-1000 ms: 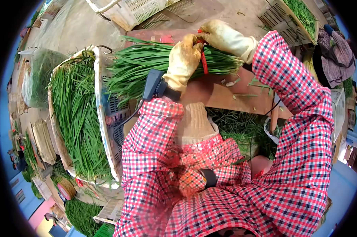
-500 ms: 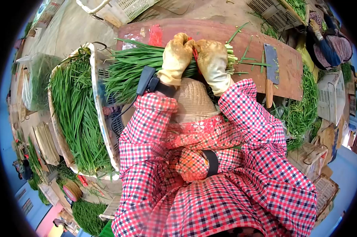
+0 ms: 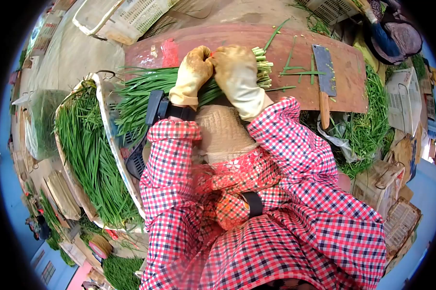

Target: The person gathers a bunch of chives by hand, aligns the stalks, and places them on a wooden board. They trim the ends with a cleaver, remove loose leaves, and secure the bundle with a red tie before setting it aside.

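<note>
A bunch of garlic chives [image 3: 148, 84] lies across the board, long green leaves to the left and pale cut stem ends [image 3: 264, 70] to the right. My left hand [image 3: 193, 72], in a stained cream glove, is closed over the bunch. Beside it my right hand [image 3: 235, 70], gloved alike and slightly blurred, is closed too. A bit of red tie [image 3: 212, 54] shows where the fingertips of both hands meet; most of it is hidden by the gloves. The knife, a cleaver [image 3: 325, 72] with a wooden handle, lies right of the stems.
The reddish board [image 3: 346, 92] carries loose cut leaves [image 3: 300, 72] and a red plastic scrap [image 3: 169, 53]. To the left stands a white crate [image 3: 103, 116] full of chives. Trimmings [image 3: 372, 125] are heaped at the right. Another person [image 3: 396, 36] sits at upper right.
My hands have drawn closer together, the right one turning over the bunch. Less of the red tie shows now. The whole view has shifted slightly.
</note>
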`<state>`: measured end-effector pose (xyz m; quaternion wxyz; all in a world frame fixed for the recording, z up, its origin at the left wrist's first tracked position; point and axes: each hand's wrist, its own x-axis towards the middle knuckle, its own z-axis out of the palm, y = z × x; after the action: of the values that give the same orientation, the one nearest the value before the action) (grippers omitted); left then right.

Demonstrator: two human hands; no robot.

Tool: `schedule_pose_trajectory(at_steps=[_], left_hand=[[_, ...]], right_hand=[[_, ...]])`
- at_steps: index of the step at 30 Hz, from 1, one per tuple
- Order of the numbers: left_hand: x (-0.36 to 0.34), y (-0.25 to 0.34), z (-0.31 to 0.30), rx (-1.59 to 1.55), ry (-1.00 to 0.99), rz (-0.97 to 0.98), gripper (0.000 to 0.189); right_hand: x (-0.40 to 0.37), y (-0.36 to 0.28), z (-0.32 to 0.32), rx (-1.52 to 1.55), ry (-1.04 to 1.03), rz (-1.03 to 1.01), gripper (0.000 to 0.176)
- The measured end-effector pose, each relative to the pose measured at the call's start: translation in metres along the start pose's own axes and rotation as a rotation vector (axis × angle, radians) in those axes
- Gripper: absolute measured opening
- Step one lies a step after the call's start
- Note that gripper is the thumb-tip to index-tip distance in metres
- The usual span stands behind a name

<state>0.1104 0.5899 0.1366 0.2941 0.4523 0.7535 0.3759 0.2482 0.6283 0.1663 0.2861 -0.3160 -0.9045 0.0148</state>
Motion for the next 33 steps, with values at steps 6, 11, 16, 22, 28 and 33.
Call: schedule_pose_trajectory(at_steps=[6,11,16,22,28,33], left_hand=[[0.013,-0.013,0.006,-0.081,0.074,0.067,0.015],[0.012,-0.003,0.000,-0.103,0.039,0.094,0.012],[0.015,0.003,-0.005,-0.080,0.001,0.109,0.011],[0.007,-0.018,0.008,-0.260,0.029,0.108,0.016],[-0.013,-0.003,0.007,-0.270,0.093,0.135,0.018],[-0.020,0.008,-0.002,-0.125,0.099,0.180,0.017]], right_hand=[[0.023,-0.013,0.010,0.011,-0.147,0.198,0.016],[0.010,-0.003,0.034,-0.268,0.088,0.076,0.020],[0.002,0.009,0.044,-0.034,0.179,0.001,0.018],[-0.005,0.001,0.018,0.166,0.076,0.022,0.017],[-0.017,-0.010,0.025,0.186,0.161,0.021,0.011],[-0.029,-0.006,0.009,0.253,0.143,0.019,0.016]])
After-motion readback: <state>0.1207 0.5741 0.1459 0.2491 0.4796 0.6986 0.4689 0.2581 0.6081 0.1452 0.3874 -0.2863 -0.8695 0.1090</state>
